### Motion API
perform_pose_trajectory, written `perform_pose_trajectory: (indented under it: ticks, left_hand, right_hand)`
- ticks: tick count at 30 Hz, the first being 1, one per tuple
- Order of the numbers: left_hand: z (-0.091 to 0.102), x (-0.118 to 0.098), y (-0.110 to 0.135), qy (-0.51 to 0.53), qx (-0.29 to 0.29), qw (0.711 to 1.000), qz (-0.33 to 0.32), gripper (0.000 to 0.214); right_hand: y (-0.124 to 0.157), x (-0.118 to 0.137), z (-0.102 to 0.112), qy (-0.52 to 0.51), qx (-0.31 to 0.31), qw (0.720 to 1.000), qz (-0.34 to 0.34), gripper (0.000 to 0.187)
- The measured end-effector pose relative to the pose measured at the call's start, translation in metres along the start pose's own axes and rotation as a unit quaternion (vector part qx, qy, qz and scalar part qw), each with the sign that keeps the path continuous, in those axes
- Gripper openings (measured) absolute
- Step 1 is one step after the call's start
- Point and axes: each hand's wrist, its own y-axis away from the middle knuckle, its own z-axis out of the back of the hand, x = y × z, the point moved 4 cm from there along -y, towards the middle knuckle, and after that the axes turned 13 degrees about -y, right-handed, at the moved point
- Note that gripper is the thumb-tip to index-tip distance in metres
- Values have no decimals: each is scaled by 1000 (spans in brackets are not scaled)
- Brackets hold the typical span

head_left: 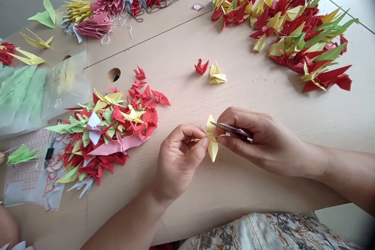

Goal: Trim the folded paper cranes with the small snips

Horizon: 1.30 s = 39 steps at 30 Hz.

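Note:
My left hand [180, 160] pinches a small yellow paper crane [213, 148] between thumb and fingertips, its wings spread up and down. In my right hand [260, 140] is a pair of small scissors [236, 129] with dark handles, the blades pointing left across the crane's upper wing. The fingertips of my right hand are close to the crane's right side; whether they touch it I cannot tell. Beyond my hands, a red paper crane [201, 67] and another yellow crane [217, 74] stand side by side on the table.
A mixed heap of folded cranes [117, 129] lies to the left, and a long pile [304, 27] spreads at the back right. Strung cranes [117, 2] with loose cords lie at the back left. Plastic bags [67, 82] and a table hole [113, 74] are nearby. Another person's hand [1, 158] shows at the left edge.

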Motion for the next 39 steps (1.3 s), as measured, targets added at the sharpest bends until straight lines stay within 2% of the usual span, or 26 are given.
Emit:
perform_pose_trajectory:
  ticks: [8, 18, 23, 26, 39]
  left_hand:
    - [-2, -5, -1, -11, -6, 999, -30, 7]
    - [-6, -10, 2, -2, 41, 999, -19, 16]
    - [-6, -10, 2, -14, 56, 997, -53, 12]
    - [-4, -7, 2, 8, 69, 997, -36, 11]
    - [-1, -8, 7, -13, 46, 998, -49, 10]
  right_hand:
    - [5, 2, 0, 45, 21, 997, 58, 19]
    - [2, 0, 1, -9, -2, 1000, -6, 13]
    - [2, -1, 0, -37, 4, 999, -39, 11]
    - [3, -1, 0, -53, 0, 997, -61, 7]
    - [2, 3, 0, -71, 8, 995, -75, 9]
